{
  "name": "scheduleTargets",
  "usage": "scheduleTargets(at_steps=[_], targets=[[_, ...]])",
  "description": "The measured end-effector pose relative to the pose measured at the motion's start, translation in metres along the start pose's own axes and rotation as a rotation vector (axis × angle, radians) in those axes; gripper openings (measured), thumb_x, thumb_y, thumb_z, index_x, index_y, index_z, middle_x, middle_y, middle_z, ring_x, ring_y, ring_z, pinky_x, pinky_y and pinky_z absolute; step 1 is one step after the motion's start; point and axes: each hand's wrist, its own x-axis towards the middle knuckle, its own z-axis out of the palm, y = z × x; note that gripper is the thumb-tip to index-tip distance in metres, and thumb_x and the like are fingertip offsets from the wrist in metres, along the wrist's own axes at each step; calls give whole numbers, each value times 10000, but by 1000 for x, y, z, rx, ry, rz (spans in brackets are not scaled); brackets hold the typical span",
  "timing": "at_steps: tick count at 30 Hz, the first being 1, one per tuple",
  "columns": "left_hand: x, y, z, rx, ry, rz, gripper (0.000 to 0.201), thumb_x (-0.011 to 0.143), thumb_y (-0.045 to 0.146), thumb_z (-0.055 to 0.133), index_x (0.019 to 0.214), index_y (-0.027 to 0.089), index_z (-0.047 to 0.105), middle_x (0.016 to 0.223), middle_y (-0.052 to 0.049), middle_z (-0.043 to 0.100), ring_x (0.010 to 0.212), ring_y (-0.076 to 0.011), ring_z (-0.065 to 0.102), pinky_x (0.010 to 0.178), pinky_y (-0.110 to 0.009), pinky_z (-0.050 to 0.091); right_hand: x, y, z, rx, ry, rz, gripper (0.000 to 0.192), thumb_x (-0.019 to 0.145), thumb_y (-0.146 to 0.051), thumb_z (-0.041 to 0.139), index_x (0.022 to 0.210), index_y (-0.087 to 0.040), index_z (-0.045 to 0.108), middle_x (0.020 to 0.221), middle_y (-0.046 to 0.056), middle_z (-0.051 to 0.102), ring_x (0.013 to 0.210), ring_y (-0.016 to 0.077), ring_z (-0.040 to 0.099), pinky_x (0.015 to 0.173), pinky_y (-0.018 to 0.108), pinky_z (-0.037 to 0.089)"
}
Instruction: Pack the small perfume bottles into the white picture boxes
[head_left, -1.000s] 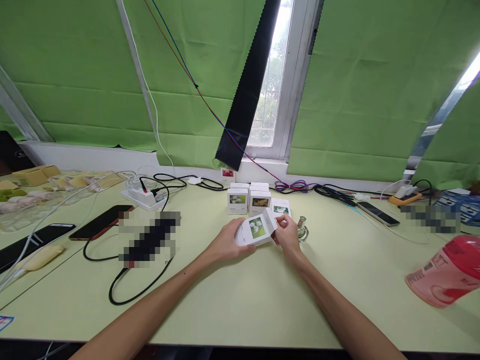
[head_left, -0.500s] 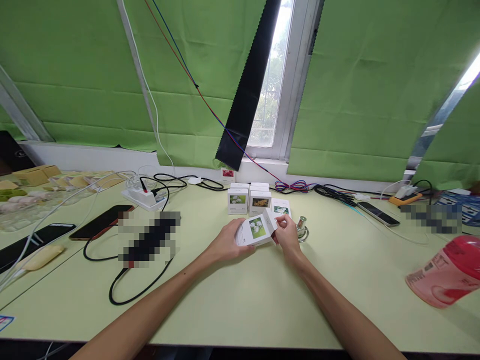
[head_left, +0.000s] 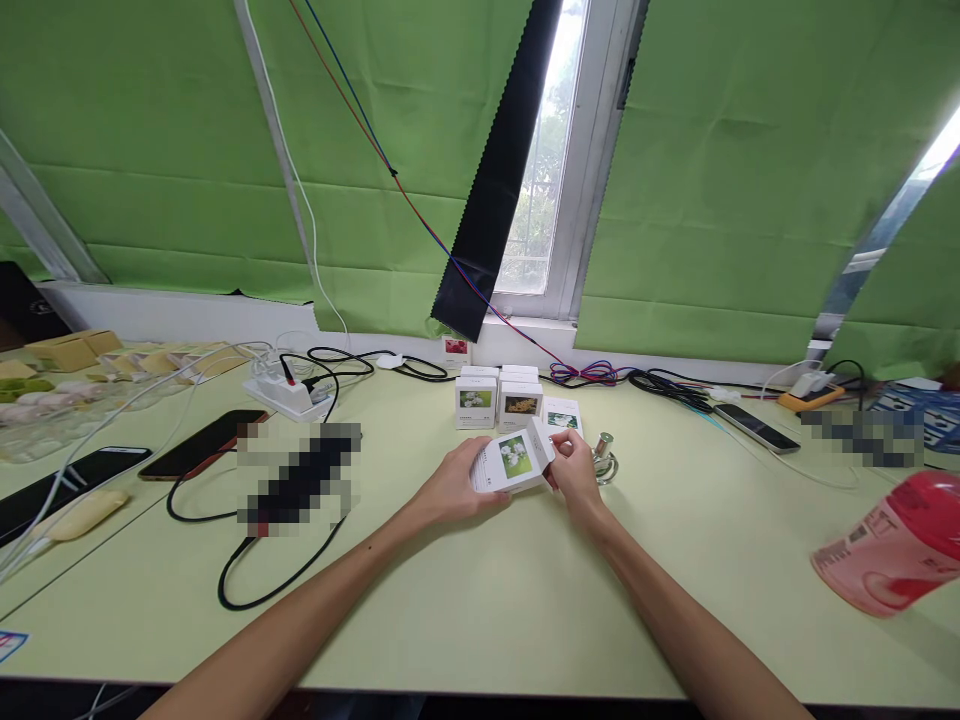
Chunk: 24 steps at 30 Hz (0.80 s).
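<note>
Tilted above the table is a small white cardboard box (head_left: 513,460) with a photo of white flowers, its end flap (head_left: 538,441) raised at the right. My left hand (head_left: 459,482) is closed around the box's left end. At the flap end, my right hand (head_left: 574,466) has thumb and fingers pinched together at the flap's edge; the fingertips are partly hidden. Just behind stand several similar boxes, among them one with a green flower picture (head_left: 475,402), one with orange blossoms (head_left: 520,404) and a partly covered one (head_left: 562,414). A shiny metal and clear object (head_left: 604,460) lies beside my right hand.
On the left are a white power strip (head_left: 289,392), two phones, black cables and a yellow object (head_left: 88,516). A pink container with a red lid (head_left: 892,545) stands at the right, with another phone (head_left: 756,428) behind it. Cables run along the wall.
</note>
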Motion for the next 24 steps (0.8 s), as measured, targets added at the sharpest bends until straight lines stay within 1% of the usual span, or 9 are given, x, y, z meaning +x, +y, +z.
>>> scheduleTargets(at_steps=[6, 13, 24], targets=[[0, -2, 0, 30, 5, 11, 676, 648, 392, 832, 1264, 226, 609, 1237, -79, 682, 1094, -298, 656, 890, -382, 566, 0, 1, 1, 13, -4, -7, 231, 647, -327, 640, 768, -254, 457, 575, -67, 549, 396, 115, 443, 333, 224, 235], [-1, 0, 0, 42, 5, 11, 670, 655, 370, 828, 1271, 226, 607, 1239, -78, 684, 1101, -298, 656, 897, -376, 563, 1, 4, 1, 18, 0, -19, 231, 638, -345, 626, 767, -251, 459, 606, -44, 592, 454, 131, 503, 369, 223, 289], [-1, -1, 0, 59, 7, 8, 654, 660, 388, 824, 1256, 225, 608, 1226, -78, 681, 1091, -298, 653, 893, -382, 557, -1, 3, 2, 18, 4, -25, 256, 618, -354, 638, 761, -254, 451, 596, -41, 598, 469, 146, 524, 374, 223, 296]])
